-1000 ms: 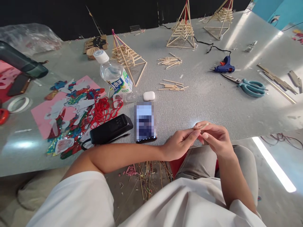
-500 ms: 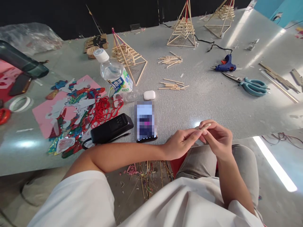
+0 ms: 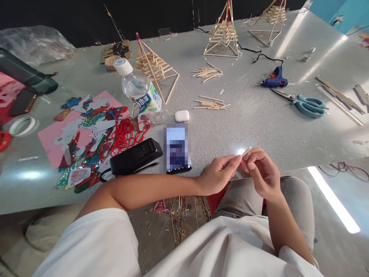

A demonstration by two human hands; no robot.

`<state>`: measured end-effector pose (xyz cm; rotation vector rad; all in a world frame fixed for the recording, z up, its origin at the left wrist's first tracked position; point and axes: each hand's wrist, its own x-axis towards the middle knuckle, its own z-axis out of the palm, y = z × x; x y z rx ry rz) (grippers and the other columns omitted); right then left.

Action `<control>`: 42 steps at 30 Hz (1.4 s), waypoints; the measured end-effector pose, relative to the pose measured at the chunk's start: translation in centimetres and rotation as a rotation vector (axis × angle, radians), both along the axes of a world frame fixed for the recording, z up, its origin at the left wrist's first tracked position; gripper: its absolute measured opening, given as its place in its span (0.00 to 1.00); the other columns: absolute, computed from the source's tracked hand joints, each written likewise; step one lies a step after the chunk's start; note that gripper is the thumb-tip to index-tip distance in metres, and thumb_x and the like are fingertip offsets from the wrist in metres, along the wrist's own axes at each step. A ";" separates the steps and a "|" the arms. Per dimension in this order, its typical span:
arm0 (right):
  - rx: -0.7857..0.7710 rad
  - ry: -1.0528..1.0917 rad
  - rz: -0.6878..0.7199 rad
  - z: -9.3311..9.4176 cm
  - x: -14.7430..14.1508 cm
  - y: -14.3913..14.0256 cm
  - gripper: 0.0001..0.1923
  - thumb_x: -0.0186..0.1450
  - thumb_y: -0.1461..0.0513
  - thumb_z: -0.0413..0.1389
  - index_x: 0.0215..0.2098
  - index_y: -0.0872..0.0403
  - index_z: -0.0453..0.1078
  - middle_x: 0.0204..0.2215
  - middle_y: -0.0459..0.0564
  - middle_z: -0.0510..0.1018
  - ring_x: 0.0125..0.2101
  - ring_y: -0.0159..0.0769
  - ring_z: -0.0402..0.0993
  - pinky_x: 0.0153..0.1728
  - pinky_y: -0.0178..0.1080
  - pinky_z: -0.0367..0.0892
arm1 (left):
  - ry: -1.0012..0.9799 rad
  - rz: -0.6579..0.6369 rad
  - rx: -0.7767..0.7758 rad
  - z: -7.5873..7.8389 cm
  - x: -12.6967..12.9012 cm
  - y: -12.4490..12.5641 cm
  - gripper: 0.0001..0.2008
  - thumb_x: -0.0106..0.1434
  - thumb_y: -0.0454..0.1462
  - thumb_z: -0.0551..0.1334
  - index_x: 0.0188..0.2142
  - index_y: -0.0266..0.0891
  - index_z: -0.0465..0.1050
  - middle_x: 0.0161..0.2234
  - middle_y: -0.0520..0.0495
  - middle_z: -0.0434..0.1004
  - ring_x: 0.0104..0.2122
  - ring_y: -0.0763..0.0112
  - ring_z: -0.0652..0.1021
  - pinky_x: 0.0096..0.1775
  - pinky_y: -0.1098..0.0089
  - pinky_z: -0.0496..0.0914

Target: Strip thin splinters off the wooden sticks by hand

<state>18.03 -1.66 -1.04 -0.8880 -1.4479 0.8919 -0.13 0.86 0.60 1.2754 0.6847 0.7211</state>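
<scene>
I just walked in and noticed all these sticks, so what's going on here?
A person's two hands are at a thin stick by the near edge of the table. The left hand pinches it; the right hand is curled close by, its grip hard to make out. Two loose heaps of sticks lie farther back, and three pyramid-shaped stick frames stand on the table. A blue glue gun lies off to the right.

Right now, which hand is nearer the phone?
Left. The left hand is just to the right of the phone, slightly closer to the body; the right hand is farther right, beyond the left.
</scene>
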 end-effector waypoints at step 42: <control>-0.179 -0.077 -0.071 0.9 2.7 1.9 0.13 0.68 0.52 0.72 0.35 0.52 0.81 0.25 0.47 0.83 0.20 0.31 0.75 0.22 0.34 0.75 | 0.166 -0.113 0.046 -0.3 0.0 0.1 0.29 0.79 0.55 0.53 0.46 0.33 0.83 0.20 0.58 0.53 0.22 0.74 0.59 0.27 0.69 0.54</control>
